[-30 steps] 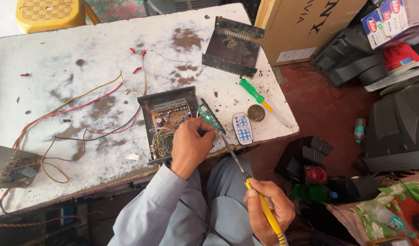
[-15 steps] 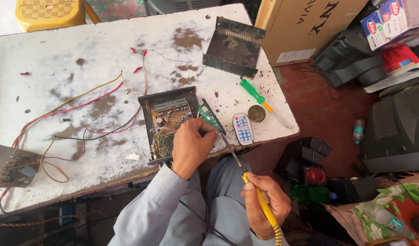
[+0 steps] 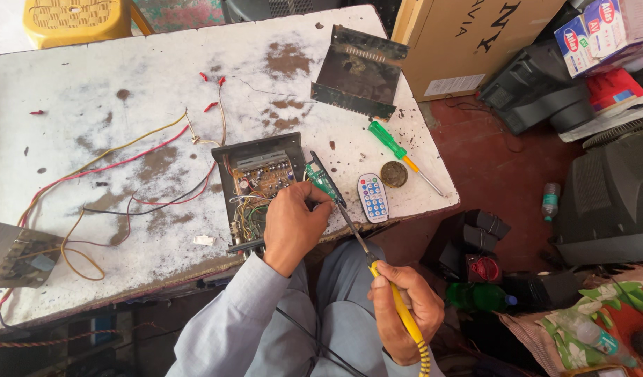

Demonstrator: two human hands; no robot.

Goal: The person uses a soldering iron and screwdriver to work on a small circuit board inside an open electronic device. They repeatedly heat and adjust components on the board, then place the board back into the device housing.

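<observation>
Left hand [image 3: 293, 225] pinched our small green circuit board [image 3: 320, 179]; right hand [image 3: 405, 318] gripped the yellow-handled soldering iron [image 3: 377, 269]. We judged the board light and fragile, best held by its edges.

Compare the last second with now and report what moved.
Hardly anything moved. The right hand with the yellow-handled soldering iron shifted very slightly, its tip staying at the small green board. The left hand kept its grip by that board at the open amplifier chassis. The remote and green screwdriver lie unchanged.
</observation>
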